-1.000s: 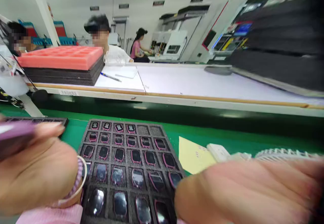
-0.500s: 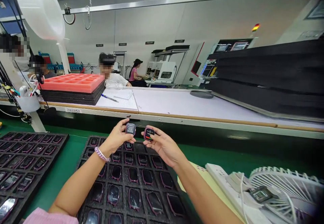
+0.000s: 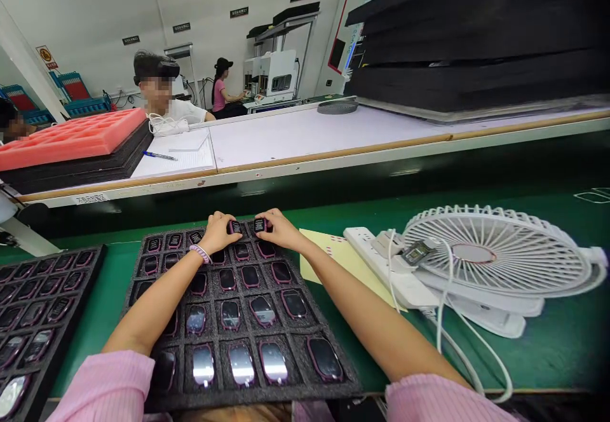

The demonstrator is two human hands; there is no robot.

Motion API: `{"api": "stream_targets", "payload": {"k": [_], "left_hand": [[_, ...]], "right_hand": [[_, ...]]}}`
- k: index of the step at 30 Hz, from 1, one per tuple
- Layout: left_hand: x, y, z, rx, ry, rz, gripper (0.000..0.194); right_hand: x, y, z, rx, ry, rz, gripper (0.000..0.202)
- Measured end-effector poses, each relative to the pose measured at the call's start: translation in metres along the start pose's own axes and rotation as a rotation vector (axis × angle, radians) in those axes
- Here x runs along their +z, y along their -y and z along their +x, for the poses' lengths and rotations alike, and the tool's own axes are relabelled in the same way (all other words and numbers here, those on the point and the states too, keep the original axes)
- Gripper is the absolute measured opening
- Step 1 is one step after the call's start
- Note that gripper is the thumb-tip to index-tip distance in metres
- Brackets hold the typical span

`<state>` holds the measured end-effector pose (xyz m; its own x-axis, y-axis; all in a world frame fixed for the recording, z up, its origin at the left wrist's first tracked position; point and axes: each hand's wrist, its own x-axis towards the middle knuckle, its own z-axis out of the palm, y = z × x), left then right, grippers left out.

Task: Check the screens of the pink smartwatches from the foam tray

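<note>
My left hand point(image 3: 218, 232) pinches a smartwatch body point(image 3: 234, 227) with a dark purple frame and white text on its lit screen. Close to its right, my right hand point(image 3: 280, 230) grips a second watch body point(image 3: 260, 225), also lit with text. Both watches are at the far row of a black foam tray point(image 3: 216, 339); whether they rest fully in their pockets I cannot tell. Rows of similar watch bodies fill the tray's nearer pockets, mostly with dark screens, some reflecting light. A few in the far left corner show lit text.
Another foam tray point(image 3: 90, 282) of watches lies at the left. To the right are a yellow sheet point(image 3: 324, 263), a white power strip point(image 3: 376, 263) with cables and a white fan point(image 3: 500, 250). Beyond, a raised shelf point(image 3: 286, 136) carries red foam point(image 3: 71, 136) and black stacks point(image 3: 476, 47). People sit behind.
Both hands have lowered the two watches from above the tray to its far row. The right watch's screen now shows white text. The view has turned down and to the right.
</note>
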<state>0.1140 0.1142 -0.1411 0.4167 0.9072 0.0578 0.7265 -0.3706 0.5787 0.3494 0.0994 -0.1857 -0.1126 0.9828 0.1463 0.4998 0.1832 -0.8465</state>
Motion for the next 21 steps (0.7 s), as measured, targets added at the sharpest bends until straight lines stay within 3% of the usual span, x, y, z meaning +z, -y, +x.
{"api": "stream_targets", "payload": {"k": [5, 8, 12, 14, 17, 19, 21], "left_hand": [[0.018, -0.005, 0.007, 0.003, 0.058, 0.219, 0.052], [0.008, -0.009, -0.001, 0.045, 0.083, 0.309, 0.063], [-0.042, 0.001, -0.034, 0.096, 0.008, 0.392, 0.075], [-0.077, 0.019, -0.057, 0.045, -0.048, 0.422, 0.066], [-0.124, 0.063, -0.094, -0.136, -0.098, 0.459, 0.046], [-0.139, 0.094, -0.119, -0.264, -0.08, 0.467, 0.04], [-0.14, 0.118, -0.141, -0.369, -0.03, 0.446, 0.033]], "right_hand": [[0.001, -0.004, 0.01, -0.045, 0.093, -0.27, 0.049], [-0.002, -0.001, 0.011, -0.06, 0.153, -0.417, 0.05], [-0.002, 0.018, 0.006, -0.084, 0.182, -0.582, 0.048], [0.005, 0.033, 0.003, -0.124, 0.224, -0.624, 0.048], [0.029, 0.062, 0.002, -0.222, 0.34, -0.634, 0.047], [0.055, 0.082, 0.004, -0.291, 0.428, -0.625, 0.046], [0.086, 0.105, 0.005, -0.358, 0.519, -0.618, 0.043]]}}
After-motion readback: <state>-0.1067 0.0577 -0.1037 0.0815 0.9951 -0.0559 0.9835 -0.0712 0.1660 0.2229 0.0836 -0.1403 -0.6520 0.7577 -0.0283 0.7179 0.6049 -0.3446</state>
